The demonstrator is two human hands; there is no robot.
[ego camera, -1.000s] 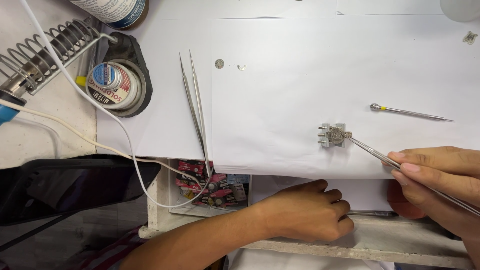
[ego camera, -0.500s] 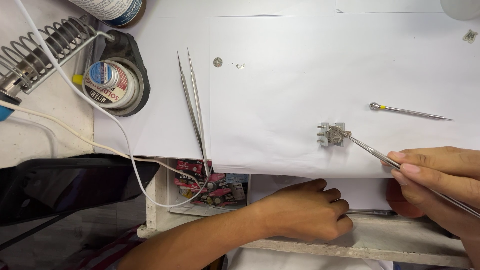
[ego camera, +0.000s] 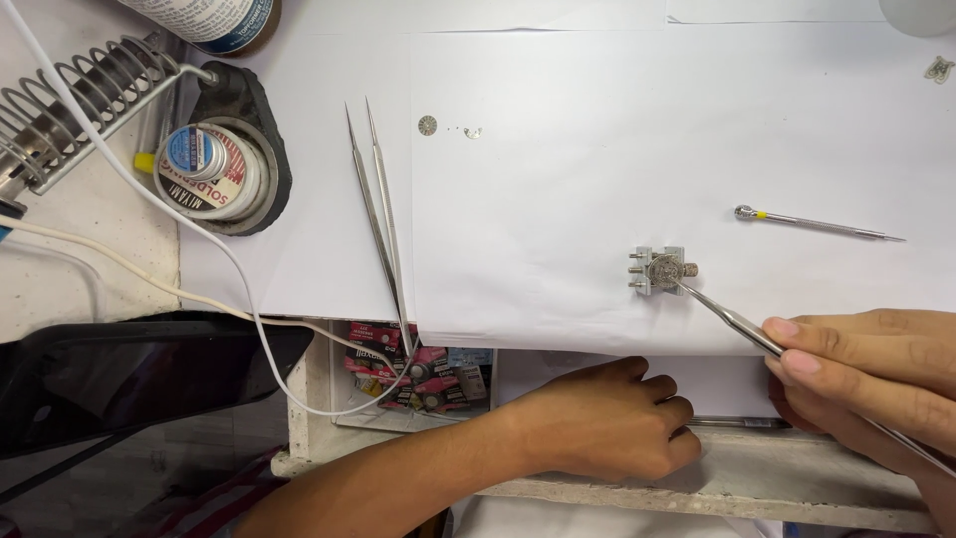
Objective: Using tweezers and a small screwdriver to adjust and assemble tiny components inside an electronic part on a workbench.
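One slim metal tool (ego camera: 732,319), pinched in the right hand (ego camera: 876,374), ran up-left to the small round movement in its holder (ego camera: 662,270) on the white paper (ego camera: 558,149), while the left hand (ego camera: 607,418) lay curled and empty below.

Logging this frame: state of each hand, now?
Left hand: curled on the bench edge, holding nothing visible.
Right hand: closed on tweezers, tips at the small metal holder.

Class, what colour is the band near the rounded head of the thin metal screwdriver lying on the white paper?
Yellow, on the thin metal screwdriver; seen in the head view.
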